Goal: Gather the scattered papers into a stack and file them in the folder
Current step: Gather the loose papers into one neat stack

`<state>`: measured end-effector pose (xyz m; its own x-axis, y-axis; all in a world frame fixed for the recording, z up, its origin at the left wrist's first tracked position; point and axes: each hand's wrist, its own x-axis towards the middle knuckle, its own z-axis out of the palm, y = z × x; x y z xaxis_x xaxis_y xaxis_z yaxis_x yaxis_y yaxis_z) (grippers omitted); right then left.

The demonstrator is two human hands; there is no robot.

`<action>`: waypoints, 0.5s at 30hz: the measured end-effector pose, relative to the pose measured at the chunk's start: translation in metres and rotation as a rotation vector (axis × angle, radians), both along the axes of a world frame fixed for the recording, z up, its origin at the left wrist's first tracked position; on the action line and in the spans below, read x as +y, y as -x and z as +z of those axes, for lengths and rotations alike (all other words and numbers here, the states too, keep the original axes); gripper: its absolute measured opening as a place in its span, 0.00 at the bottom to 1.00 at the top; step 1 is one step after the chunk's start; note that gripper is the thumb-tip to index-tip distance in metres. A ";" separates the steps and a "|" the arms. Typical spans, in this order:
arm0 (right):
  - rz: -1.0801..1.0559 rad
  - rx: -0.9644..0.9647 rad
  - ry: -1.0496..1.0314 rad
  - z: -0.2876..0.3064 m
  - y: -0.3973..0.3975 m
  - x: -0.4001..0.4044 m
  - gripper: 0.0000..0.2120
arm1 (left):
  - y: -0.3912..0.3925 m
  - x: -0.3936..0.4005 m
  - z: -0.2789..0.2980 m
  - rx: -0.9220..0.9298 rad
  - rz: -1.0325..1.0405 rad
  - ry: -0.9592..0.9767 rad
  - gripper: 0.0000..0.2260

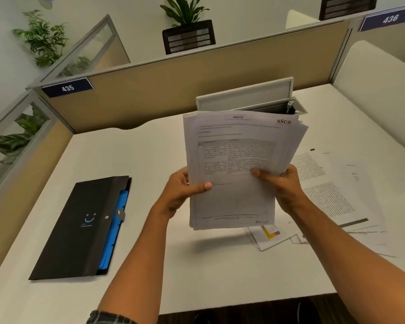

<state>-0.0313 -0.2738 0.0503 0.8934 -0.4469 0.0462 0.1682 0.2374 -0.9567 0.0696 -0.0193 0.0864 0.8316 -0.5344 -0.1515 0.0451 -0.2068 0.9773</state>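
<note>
Head view: both hands hold a stack [234, 164] of printed papers upright above the middle of the white counter [150, 160]. Left hand [181, 191] grasps the stack's left edge, thumb across the front sheet, fingers behind it. Right hand [283, 183] grasps the right edge, thumb on the front sheet, fingers curled behind. The stack's upper sheets are fanned and uneven at the top right corner; its lower edge hangs clear of the counter.

Loose papers [332, 192] lie flat on the counter at right, partly overlapping one another; several smaller sheets [270, 237], one with a yellow mark, lie just below the stack's lower right corner.

Folder [80, 228], black with a snap tab, lies flat at near left, well apart from the stack. Blue inserts [114, 230] show along its right edge.

A grey tray [246, 97] stands at the far side, behind the stack. Partitions [173, 90] enclose the counter, bearing plates numbered 435 [67, 87] and 436 [390, 18].
</note>
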 end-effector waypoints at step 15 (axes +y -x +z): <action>-0.148 0.881 0.842 -0.050 0.014 -0.044 0.27 | 0.016 0.014 -0.064 0.227 0.331 -0.099 0.16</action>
<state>-0.0454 -0.3177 0.0002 0.7084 -0.6692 -0.2243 -0.6406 -0.4762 -0.6024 0.0534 -0.0053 0.0219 0.8957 -0.2176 -0.3878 0.3367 -0.2379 0.9111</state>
